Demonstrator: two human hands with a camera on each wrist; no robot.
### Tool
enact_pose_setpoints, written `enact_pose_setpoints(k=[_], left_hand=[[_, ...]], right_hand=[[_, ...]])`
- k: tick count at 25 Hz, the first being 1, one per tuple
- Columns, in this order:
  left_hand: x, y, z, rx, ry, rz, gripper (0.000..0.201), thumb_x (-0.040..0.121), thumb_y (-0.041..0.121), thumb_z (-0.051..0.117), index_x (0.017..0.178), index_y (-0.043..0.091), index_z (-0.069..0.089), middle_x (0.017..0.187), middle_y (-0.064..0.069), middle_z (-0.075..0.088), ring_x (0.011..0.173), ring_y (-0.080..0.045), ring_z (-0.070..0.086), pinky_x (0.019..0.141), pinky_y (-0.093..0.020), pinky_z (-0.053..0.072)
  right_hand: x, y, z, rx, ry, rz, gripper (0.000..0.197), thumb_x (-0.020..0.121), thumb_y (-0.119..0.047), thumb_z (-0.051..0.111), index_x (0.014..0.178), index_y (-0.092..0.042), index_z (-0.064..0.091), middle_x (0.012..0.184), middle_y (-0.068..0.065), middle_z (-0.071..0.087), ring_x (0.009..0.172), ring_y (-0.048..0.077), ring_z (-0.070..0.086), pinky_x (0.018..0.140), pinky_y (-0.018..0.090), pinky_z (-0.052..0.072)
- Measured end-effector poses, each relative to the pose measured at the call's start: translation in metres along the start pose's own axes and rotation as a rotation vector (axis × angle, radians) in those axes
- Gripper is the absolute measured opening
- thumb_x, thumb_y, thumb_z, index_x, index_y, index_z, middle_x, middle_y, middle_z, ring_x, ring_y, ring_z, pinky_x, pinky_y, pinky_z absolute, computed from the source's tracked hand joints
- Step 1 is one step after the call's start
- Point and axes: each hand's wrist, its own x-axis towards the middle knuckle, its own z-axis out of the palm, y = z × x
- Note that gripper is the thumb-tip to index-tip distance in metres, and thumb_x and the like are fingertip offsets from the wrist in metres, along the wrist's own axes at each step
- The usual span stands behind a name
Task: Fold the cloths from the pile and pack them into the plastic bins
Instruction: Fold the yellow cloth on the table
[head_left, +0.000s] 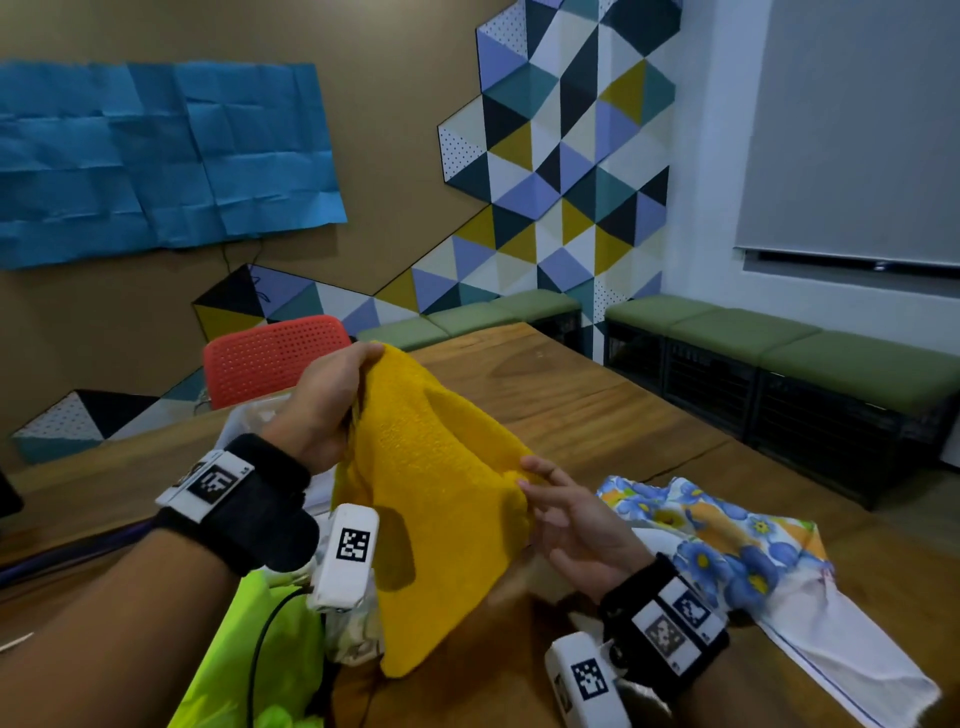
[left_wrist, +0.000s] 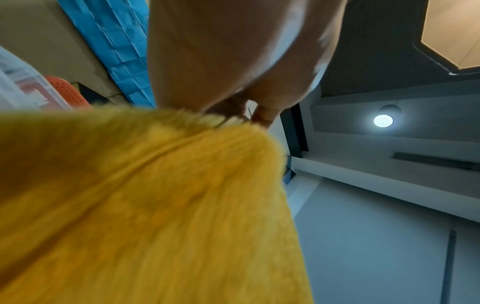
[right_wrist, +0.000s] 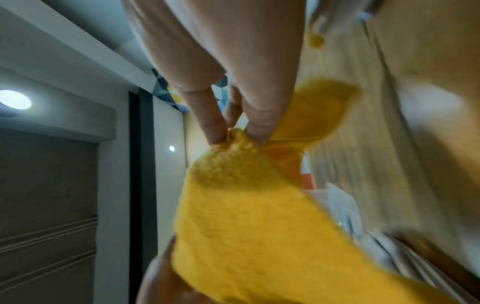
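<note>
A yellow terry cloth (head_left: 436, 499) hangs in the air above the wooden table (head_left: 597, 410), stretched between my two hands. My left hand (head_left: 332, 405) grips its upper corner, raised higher and to the left. My right hand (head_left: 566, 514) pinches the opposite edge lower down, fingertips closed on the fabric (right_wrist: 233, 142). The cloth (left_wrist: 145, 201) fills the left wrist view below the fingers. A blue-and-orange floral cloth (head_left: 727, 540) lies crumpled on the table at the right. A clear plastic bin (head_left: 260, 415) is partly hidden behind my left hand.
A neon green cloth (head_left: 260, 644) lies near my left forearm at the bottom. A red perforated chair (head_left: 270, 358) stands behind the table. Green cushioned benches (head_left: 779, 353) line the walls at the right.
</note>
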Motion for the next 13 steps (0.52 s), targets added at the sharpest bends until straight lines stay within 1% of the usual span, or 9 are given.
enact_pose_setpoints(k=[2, 4, 5, 7, 9, 10, 11, 12, 13], left_hand=[[0.003, -0.009, -0.007, 0.042, 0.002, 0.034, 0.027, 0.097, 0.027, 0.061, 0.121, 0.015, 0.057, 0.114, -0.009, 0.058, 0.103, -0.026, 0.055, 0.087, -0.041, 0.047], [0.004, -0.017, -0.014, 0.079, 0.007, 0.075, 0.030, 0.094, 0.020, 0.064, 0.121, 0.007, 0.061, 0.113, -0.012, 0.058, 0.104, -0.028, 0.054, 0.090, -0.043, 0.048], [0.005, -0.020, -0.018, 0.095, 0.020, 0.094, 0.029, 0.093, 0.016, 0.066, 0.120, 0.004, 0.062, 0.111, -0.013, 0.059, 0.102, -0.029, 0.055, 0.090, -0.043, 0.050], [0.007, -0.024, -0.025, 0.127, 0.048, 0.135, 0.029, 0.091, 0.010, 0.069, 0.118, 0.004, 0.062, 0.108, -0.014, 0.063, 0.097, -0.029, 0.060, 0.083, -0.044, 0.055], [0.006, -0.025, -0.030, 0.153, 0.053, 0.165, 0.025, 0.092, 0.007, 0.067, 0.116, 0.004, 0.059, 0.098, -0.013, 0.065, 0.085, -0.027, 0.063, 0.068, -0.038, 0.058], [0.005, -0.024, -0.031, 0.161, 0.043, 0.169, 0.019, 0.094, 0.006, 0.064, 0.113, 0.004, 0.062, 0.093, -0.013, 0.066, 0.081, -0.026, 0.063, 0.063, -0.035, 0.058], [0.005, -0.023, -0.031, 0.165, 0.028, 0.166, 0.015, 0.096, 0.006, 0.060, 0.110, 0.003, 0.064, 0.091, -0.014, 0.066, 0.079, -0.026, 0.063, 0.062, -0.034, 0.058], [0.006, -0.020, -0.032, 0.160, 0.011, 0.159, 0.015, 0.098, 0.005, 0.057, 0.108, 0.003, 0.067, 0.093, -0.015, 0.066, 0.081, -0.025, 0.063, 0.064, -0.033, 0.058], [0.006, -0.017, -0.033, 0.145, -0.010, 0.150, 0.016, 0.099, 0.005, 0.055, 0.107, 0.004, 0.069, 0.096, -0.015, 0.067, 0.084, -0.025, 0.063, 0.068, -0.034, 0.058]], right_hand=[[-0.010, -0.022, 0.000, -0.031, 0.012, -0.057, 0.032, 0.078, 0.000, 0.064, 0.109, -0.009, 0.061, 0.095, 0.014, 0.068, 0.076, 0.021, 0.064, 0.058, 0.027, 0.059], [-0.013, -0.047, -0.001, -0.129, 0.056, -0.116, 0.034, 0.083, 0.001, 0.062, 0.116, -0.008, 0.062, 0.093, 0.011, 0.068, 0.073, 0.018, 0.064, 0.057, 0.026, 0.058], [-0.013, -0.058, -0.002, -0.241, 0.089, -0.149, 0.034, 0.085, 0.004, 0.060, 0.117, -0.008, 0.064, 0.094, 0.010, 0.068, 0.069, 0.016, 0.065, 0.056, 0.026, 0.057], [-0.012, -0.077, 0.001, -0.518, 0.204, -0.249, 0.030, 0.087, 0.010, 0.059, 0.110, -0.007, 0.068, 0.098, 0.012, 0.066, 0.066, 0.014, 0.065, 0.053, 0.026, 0.054], [-0.006, -0.093, 0.008, -0.798, 0.333, -0.344, 0.025, 0.087, 0.012, 0.061, 0.102, -0.005, 0.071, 0.101, 0.013, 0.066, 0.072, 0.016, 0.065, 0.048, 0.023, 0.051], [-0.002, -0.102, 0.011, -0.907, 0.366, -0.361, 0.022, 0.088, 0.011, 0.061, 0.100, -0.004, 0.072, 0.101, 0.012, 0.067, 0.076, 0.017, 0.064, 0.048, 0.022, 0.052], [0.003, -0.110, 0.015, -0.966, 0.380, -0.360, 0.021, 0.089, 0.010, 0.060, 0.099, -0.003, 0.073, 0.103, 0.013, 0.068, 0.079, 0.019, 0.064, 0.051, 0.024, 0.055], [0.006, -0.120, 0.020, -0.974, 0.371, -0.341, 0.020, 0.090, 0.009, 0.059, 0.098, -0.003, 0.073, 0.106, 0.016, 0.068, 0.082, 0.021, 0.064, 0.060, 0.029, 0.059], [0.010, -0.130, 0.025, -0.936, 0.336, -0.310, 0.021, 0.090, 0.008, 0.059, 0.102, -0.004, 0.072, 0.108, 0.018, 0.068, 0.085, 0.022, 0.064, 0.071, 0.034, 0.060]])
